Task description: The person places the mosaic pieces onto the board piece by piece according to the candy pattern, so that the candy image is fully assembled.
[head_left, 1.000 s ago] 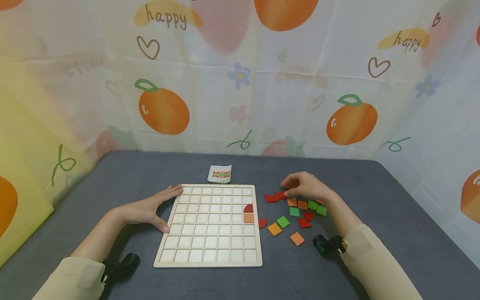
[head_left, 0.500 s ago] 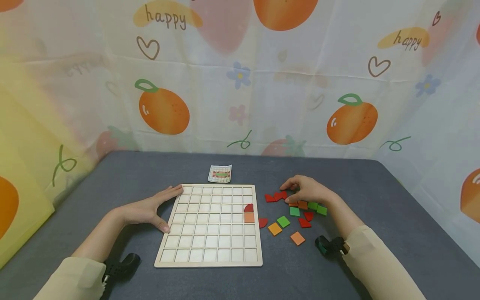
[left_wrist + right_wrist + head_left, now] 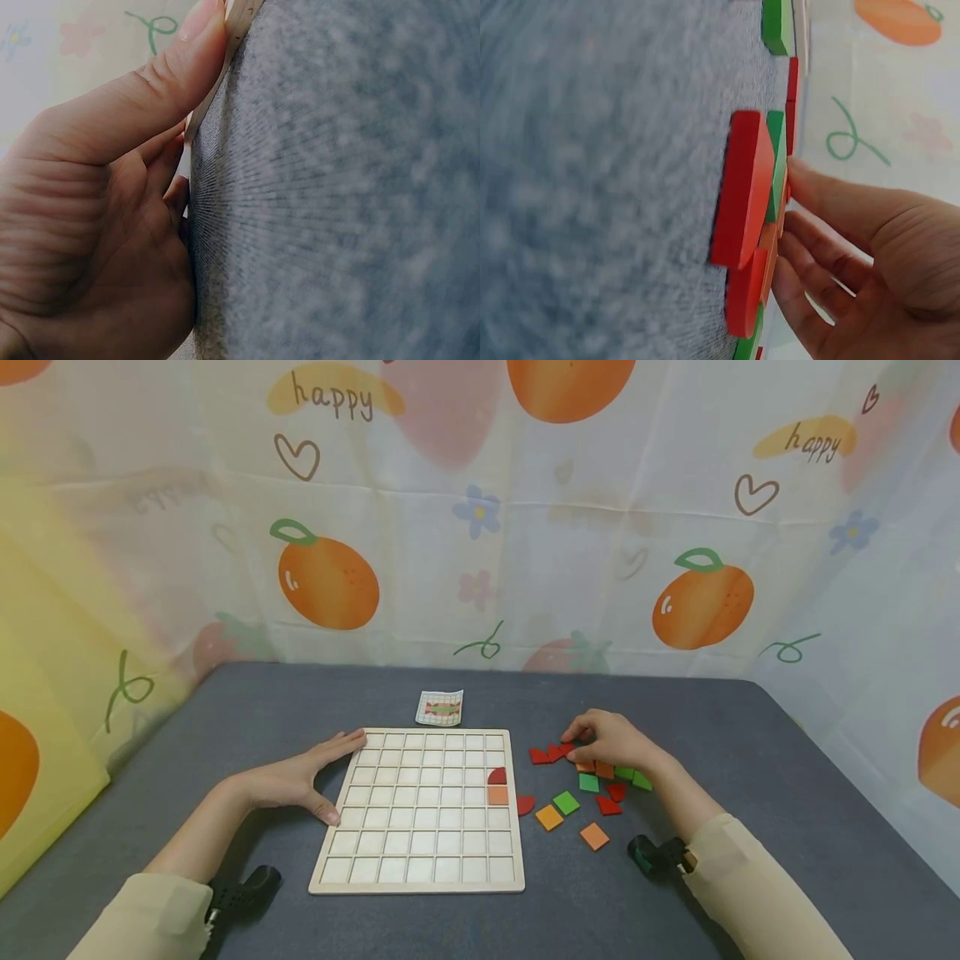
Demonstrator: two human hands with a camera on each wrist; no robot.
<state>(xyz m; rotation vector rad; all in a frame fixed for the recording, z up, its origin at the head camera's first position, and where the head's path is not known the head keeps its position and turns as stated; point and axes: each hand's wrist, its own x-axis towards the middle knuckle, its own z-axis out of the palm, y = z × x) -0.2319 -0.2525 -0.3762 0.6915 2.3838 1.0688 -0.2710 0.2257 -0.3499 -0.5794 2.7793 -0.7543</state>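
A pale wooden grid board [image 3: 416,887] lies flat on the table. My left hand [image 3: 296,779] spreads along its left side, fingertips at the far corner and thumb on the edge; the left wrist view shows the thumb [image 3: 142,105] against the wooden rim. On the board's right column sit a red rounded tile [image 3: 497,776] and an orange square tile [image 3: 497,795]. My right hand [image 3: 618,742] is low over the loose tiles, thumb and index finger pinching a red tile [image 3: 567,749] in the far row. In the right wrist view its contact point is partly hidden behind other tiles.
A small picture card [image 3: 439,708] with a gridded pattern lies behind the board. Loose green tiles [image 3: 566,802], orange tiles [image 3: 595,837] and red tiles [image 3: 609,806] are scattered right of the board. One red rounded tile [image 3: 526,806] lies against its right edge. A printed curtain [image 3: 480,568] hangs behind.
My right hand has lowered slightly, and its thumb and index finger have closed in on the red tile. The left hand and board stay where they were.
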